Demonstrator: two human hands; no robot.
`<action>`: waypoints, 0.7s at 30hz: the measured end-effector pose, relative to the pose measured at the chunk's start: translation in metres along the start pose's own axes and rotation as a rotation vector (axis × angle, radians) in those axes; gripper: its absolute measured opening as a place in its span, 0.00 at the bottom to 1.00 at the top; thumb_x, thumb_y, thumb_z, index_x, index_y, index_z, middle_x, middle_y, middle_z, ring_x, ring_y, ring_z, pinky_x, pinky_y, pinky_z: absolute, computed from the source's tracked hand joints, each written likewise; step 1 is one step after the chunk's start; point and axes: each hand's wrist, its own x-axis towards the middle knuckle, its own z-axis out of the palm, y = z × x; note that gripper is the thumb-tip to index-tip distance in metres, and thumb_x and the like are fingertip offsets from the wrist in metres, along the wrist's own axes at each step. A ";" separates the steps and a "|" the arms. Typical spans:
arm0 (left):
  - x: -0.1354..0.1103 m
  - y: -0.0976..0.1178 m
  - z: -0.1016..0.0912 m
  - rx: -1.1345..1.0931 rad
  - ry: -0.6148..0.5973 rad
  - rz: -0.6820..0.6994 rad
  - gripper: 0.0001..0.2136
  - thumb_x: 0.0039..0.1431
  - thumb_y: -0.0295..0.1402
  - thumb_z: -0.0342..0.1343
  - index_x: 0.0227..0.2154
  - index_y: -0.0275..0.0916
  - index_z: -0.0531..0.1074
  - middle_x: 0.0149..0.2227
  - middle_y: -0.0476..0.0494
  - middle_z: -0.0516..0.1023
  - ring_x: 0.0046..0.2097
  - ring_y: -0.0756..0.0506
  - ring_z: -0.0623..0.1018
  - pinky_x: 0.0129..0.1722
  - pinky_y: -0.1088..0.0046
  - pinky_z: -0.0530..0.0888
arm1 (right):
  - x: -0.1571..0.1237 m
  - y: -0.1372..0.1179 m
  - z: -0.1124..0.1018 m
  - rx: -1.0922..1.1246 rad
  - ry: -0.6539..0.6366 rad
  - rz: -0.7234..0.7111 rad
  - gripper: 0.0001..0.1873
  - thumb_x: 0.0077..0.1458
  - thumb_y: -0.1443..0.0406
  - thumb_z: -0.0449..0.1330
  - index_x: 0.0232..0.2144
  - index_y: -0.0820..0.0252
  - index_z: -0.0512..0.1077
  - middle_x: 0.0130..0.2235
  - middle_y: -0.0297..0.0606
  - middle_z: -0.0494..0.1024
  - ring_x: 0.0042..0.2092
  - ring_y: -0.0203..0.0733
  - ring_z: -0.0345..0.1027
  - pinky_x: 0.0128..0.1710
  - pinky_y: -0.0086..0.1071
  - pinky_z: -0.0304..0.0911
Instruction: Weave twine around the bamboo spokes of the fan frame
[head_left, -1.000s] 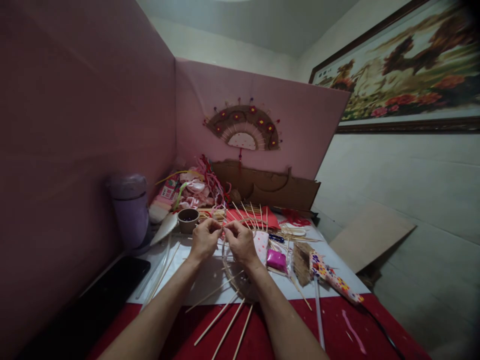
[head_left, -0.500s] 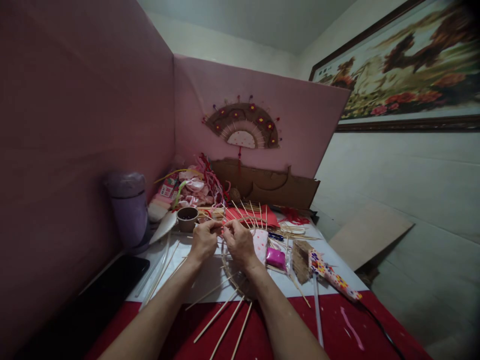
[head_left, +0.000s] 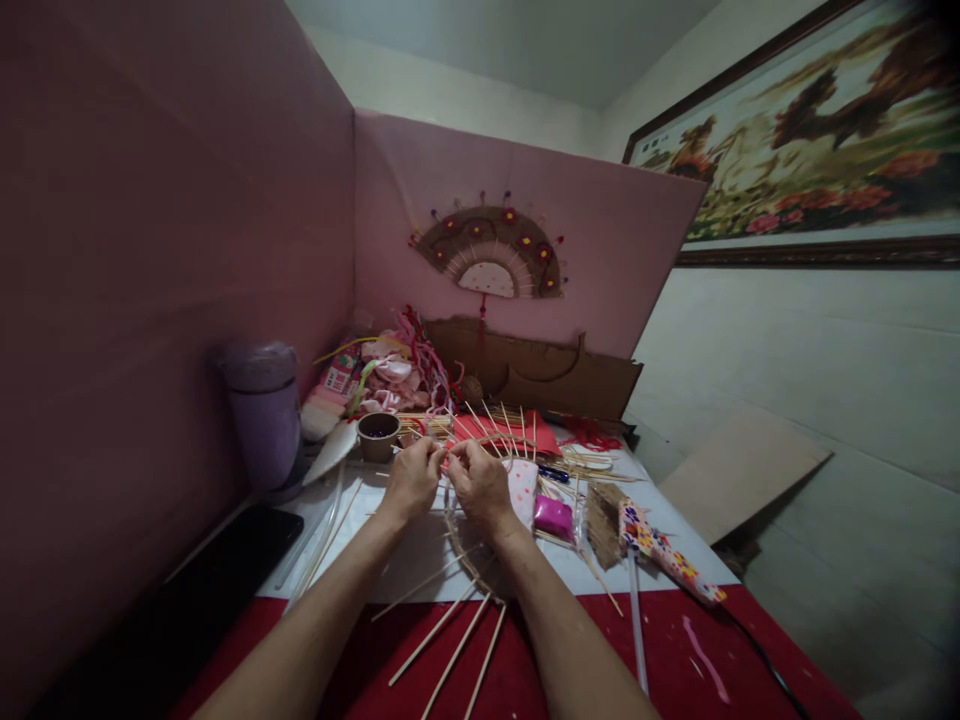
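Close together above the white sheet, my left hand [head_left: 412, 482] and my right hand [head_left: 480, 485] have their fingertips pinched almost against each other. Something small and reddish shows between them, too small and covered to name. Under my right wrist lies a round hoop [head_left: 459, 548] with thin wooden sticks [head_left: 459, 655] fanning out from it toward me; more sticks spread on its far side. My right forearm hides part of the hoop. White cloth with red dots [head_left: 523, 487] lies just right of my right hand, beside a magenta packet [head_left: 554, 517].
A small brown bowl [head_left: 379, 432] with dark bits stands left, near a purple bottle [head_left: 262, 420] and a black phone [head_left: 251, 545]. At right lies a flower-patterned glue gun [head_left: 667, 555] with a cord. A decorated fan [head_left: 487, 250] hangs on the pink board behind.
The view has shifted slightly, so everything sits a little further right. My hands keep nearly the same pinched pose, fingertips together.
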 end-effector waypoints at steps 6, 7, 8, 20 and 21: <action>0.002 -0.002 0.002 0.009 -0.030 0.000 0.04 0.51 0.25 0.50 0.24 0.37 0.68 0.25 0.47 0.74 0.29 0.49 0.72 0.30 0.76 0.64 | 0.000 0.003 0.001 -0.023 0.004 -0.004 0.07 0.53 0.64 0.51 0.31 0.59 0.68 0.26 0.34 0.74 0.27 0.36 0.66 0.26 0.26 0.52; 0.001 -0.002 0.003 0.017 -0.032 0.004 0.04 0.51 0.25 0.50 0.24 0.37 0.68 0.25 0.46 0.74 0.29 0.49 0.72 0.30 0.75 0.64 | 0.000 0.003 0.001 -0.021 0.007 -0.004 0.07 0.52 0.64 0.52 0.31 0.59 0.68 0.26 0.34 0.75 0.27 0.36 0.67 0.26 0.26 0.52; 0.001 -0.002 0.003 0.028 -0.033 0.009 0.04 0.51 0.25 0.49 0.25 0.37 0.68 0.26 0.46 0.74 0.29 0.49 0.72 0.30 0.75 0.65 | 0.000 0.003 0.001 -0.020 0.011 -0.004 0.07 0.52 0.64 0.52 0.31 0.59 0.68 0.27 0.35 0.75 0.28 0.37 0.67 0.27 0.26 0.53; -0.008 0.004 -0.002 0.228 -0.031 0.020 0.05 0.54 0.28 0.49 0.31 0.40 0.69 0.30 0.44 0.76 0.33 0.44 0.75 0.29 0.73 0.62 | 0.000 -0.001 -0.003 -0.056 -0.007 0.013 0.07 0.51 0.65 0.52 0.30 0.59 0.69 0.26 0.35 0.76 0.28 0.37 0.68 0.27 0.26 0.52; -0.008 0.005 -0.002 0.237 -0.027 0.022 0.05 0.54 0.29 0.49 0.31 0.40 0.69 0.30 0.44 0.77 0.33 0.45 0.75 0.29 0.73 0.62 | 0.000 -0.001 -0.003 -0.060 -0.005 0.006 0.07 0.51 0.65 0.52 0.30 0.59 0.69 0.26 0.35 0.76 0.28 0.37 0.68 0.27 0.26 0.52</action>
